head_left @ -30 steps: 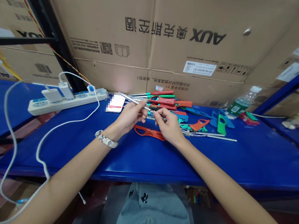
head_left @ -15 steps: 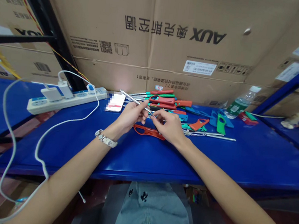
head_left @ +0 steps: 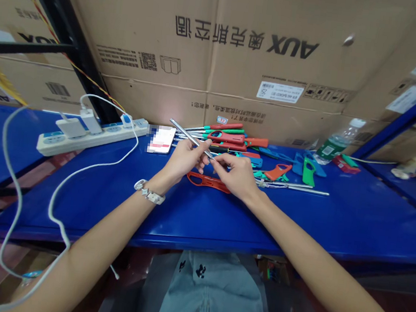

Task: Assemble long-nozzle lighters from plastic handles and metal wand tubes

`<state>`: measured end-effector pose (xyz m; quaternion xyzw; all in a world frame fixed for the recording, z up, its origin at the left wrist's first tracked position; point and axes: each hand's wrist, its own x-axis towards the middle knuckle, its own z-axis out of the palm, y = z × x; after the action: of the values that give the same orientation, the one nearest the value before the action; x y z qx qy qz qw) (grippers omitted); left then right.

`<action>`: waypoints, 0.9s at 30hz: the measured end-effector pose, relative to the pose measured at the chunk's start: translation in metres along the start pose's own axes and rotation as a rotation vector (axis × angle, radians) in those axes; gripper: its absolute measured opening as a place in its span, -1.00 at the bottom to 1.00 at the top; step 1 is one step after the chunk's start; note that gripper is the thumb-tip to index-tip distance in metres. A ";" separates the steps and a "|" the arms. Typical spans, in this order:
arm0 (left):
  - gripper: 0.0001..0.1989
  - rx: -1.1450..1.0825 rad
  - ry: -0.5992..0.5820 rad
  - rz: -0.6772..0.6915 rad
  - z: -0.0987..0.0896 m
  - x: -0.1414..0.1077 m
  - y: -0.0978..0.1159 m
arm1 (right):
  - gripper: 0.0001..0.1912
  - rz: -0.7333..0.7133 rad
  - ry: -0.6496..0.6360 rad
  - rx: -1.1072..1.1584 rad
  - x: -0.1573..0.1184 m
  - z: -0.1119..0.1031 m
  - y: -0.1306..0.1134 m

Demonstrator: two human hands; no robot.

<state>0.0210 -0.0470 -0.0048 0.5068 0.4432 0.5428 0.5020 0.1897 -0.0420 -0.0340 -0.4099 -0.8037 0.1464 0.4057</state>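
My left hand (head_left: 188,160) is closed around a thin silver metal tube (head_left: 186,132), which slants from upper left down to the right. At the tube's lower right end my right hand (head_left: 234,171) pinches with thumb and fingers; the small part between them is mostly hidden. Just below both hands lies an orange-red lighter handle (head_left: 208,182) on the blue table (head_left: 200,220). Behind the hands is a pile of red and green handles (head_left: 227,137) with metal rods. An orange handle (head_left: 278,172) and a green handle (head_left: 309,171) lie to the right.
A white power strip (head_left: 93,138) with plugs and cables lies at the left. Beside the pile is a phone (head_left: 161,139). Silver rods (head_left: 302,189) lie right of my hands. A green-labelled bottle (head_left: 339,141) and a small red box (head_left: 346,164) stand farther right. Cardboard (head_left: 238,84) rises behind.
The tube sits slightly farther right and covers more of the gap between my hands. Both hands keep nearly the same place; the view has shifted slightly.
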 end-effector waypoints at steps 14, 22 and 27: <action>-0.23 0.559 0.475 0.416 -0.033 0.020 -0.014 | -0.79 0.098 -0.161 0.253 0.005 -0.006 0.008; -0.59 1.064 -0.443 0.873 -0.038 0.005 -0.007 | -0.72 0.109 -0.249 0.413 0.007 -0.009 0.010; -0.68 0.936 -0.481 0.668 -0.036 0.010 -0.011 | -0.57 0.177 -0.200 0.519 0.011 -0.014 0.010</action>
<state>-0.0140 -0.0351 -0.0182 0.8925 0.3262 0.2894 0.1154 0.2023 -0.0288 -0.0247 -0.3444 -0.7366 0.4215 0.4015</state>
